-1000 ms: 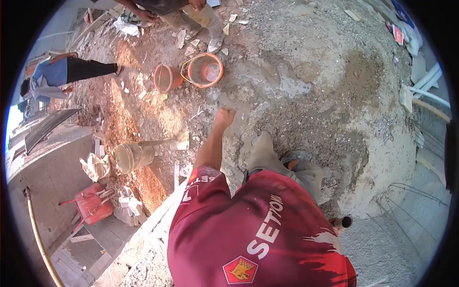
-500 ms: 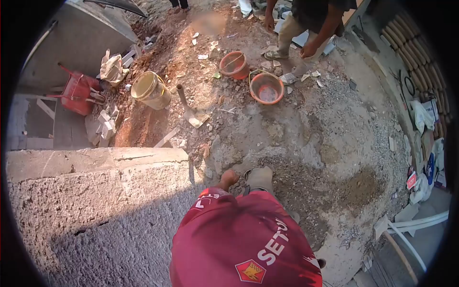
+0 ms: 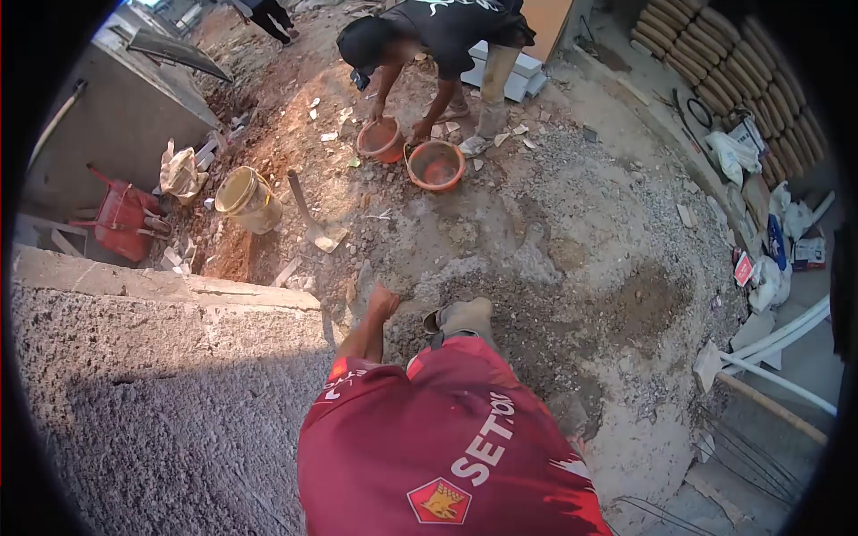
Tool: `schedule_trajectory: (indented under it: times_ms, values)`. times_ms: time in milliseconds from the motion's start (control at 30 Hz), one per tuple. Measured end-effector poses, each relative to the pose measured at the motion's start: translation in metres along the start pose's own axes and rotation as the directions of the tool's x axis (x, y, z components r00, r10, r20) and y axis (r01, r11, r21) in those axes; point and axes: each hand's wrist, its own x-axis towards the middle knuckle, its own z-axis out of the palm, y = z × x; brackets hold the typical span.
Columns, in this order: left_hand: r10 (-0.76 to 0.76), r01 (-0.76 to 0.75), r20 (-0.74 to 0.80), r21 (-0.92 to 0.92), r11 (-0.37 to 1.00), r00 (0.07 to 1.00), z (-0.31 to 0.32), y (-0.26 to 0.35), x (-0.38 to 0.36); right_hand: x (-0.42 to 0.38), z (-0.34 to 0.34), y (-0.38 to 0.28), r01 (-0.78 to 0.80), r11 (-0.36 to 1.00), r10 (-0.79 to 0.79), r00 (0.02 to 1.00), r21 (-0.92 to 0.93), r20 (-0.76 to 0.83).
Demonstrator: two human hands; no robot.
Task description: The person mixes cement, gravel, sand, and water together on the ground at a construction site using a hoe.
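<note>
My left hand (image 3: 383, 302) hangs in front of my red shirt (image 3: 447, 429), above the rough ground near the end of the concrete wall (image 3: 179, 299). Its fingers are curled in a loose fist, and nothing shows in them. Behind the shirt my right hand is hidden. My boot (image 3: 468, 317) stands on wet, gravelly ground. Farther ahead, a co-worker (image 3: 456, 45) bends down with both hands at two orange buckets, the left bucket (image 3: 381, 140) and the right bucket (image 3: 435, 166). A shovel (image 3: 313, 219) leans near a dirty pail (image 3: 248, 201).
A red wheelbarrow (image 3: 127, 219) stands at left behind the wall, near a sack (image 3: 182, 172). Stacked bags (image 3: 715, 67) line the upper right. White pipes (image 3: 778, 335) and plastic litter lie along the right side. Another person's legs (image 3: 270, 20) show far off.
The co-worker has bent down and brought both hands to the orange buckets. My left hand has moved forward and left, showing more forearm. The view has shifted.
</note>
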Motion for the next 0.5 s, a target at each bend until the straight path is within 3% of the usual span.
schedule_trajectory:
  times_ms: [33,67,100,133,167,200,233,267,333,367,433,500]
  values:
    - [-0.420,0.385,-0.022,-0.357,0.851,0.907,-0.023,-0.013,0.014,0.015,0.012,0.005,-0.023,1.000,0.023,0.999,0.013,0.034]
    - [-0.740,0.606,0.112,-0.660,0.444,0.663,-0.047,-0.030,0.030,0.032,0.030,0.013,-0.053,0.998,0.051,0.996,0.019,0.072]
    - [-0.723,0.572,-0.134,-0.522,0.633,0.677,-0.072,-0.059,0.039,0.048,0.049,0.022,-0.084,0.996,0.082,0.991,0.018,0.108]
    - [-0.805,0.568,-0.113,-0.652,0.502,0.582,-0.134,-0.052,0.037,0.063,0.064,0.028,-0.114,0.993,0.111,0.985,0.010,0.135]
    - [-0.829,0.579,-0.245,-0.617,0.533,0.503,-0.171,-0.059,0.038,0.070,0.070,0.030,-0.138,0.990,0.137,0.980,-0.005,0.145]
    - [-0.831,0.628,-0.257,-0.557,0.544,0.492,-0.189,-0.087,0.043,0.072,0.068,0.028,-0.159,0.987,0.160,0.977,-0.022,0.141]
    - [-0.896,0.697,-0.030,-0.617,0.366,0.444,-0.229,-0.091,0.038,0.070,0.059,0.026,-0.175,0.984,0.178,0.976,-0.034,0.129]
    - [-0.791,0.721,0.074,-0.470,0.510,0.608,-0.216,-0.164,0.050,0.062,0.049,0.022,-0.187,0.982,0.190,0.975,-0.040,0.116]
    - [-0.780,0.707,-0.152,-0.344,0.618,0.607,-0.238,-0.167,0.030,0.057,0.029,0.017,-0.197,0.980,0.200,0.974,-0.033,0.107]
    - [-0.769,0.696,-0.154,-0.342,0.631,0.621,-0.235,-0.170,0.027,0.055,0.019,0.014,-0.197,0.980,0.198,0.974,-0.022,0.109]
    - [-0.781,0.607,-0.403,-0.492,0.624,0.476,-0.216,-0.169,0.012,0.042,0.008,0.011,-0.193,0.981,0.191,0.975,0.002,0.116]
    - [-0.867,0.649,-0.215,-0.588,0.483,0.450,-0.209,-0.113,-0.008,0.027,-0.006,0.004,-0.184,0.983,0.181,0.977,0.019,0.116]
